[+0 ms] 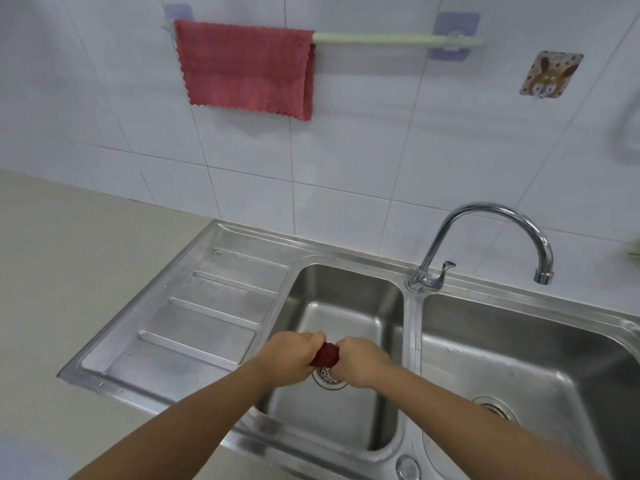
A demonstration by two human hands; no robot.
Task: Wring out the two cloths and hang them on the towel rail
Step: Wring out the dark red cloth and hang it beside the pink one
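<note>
Left hand and right hand clench a twisted dark-red cloth over the steel sink. Waffle-textured pink cloth drapes the rail's left end.

- Beige countertop carries a steel double-bowl sink with ribbed drainboard at left
- Chrome tap stands on the sink's back rim
</note>
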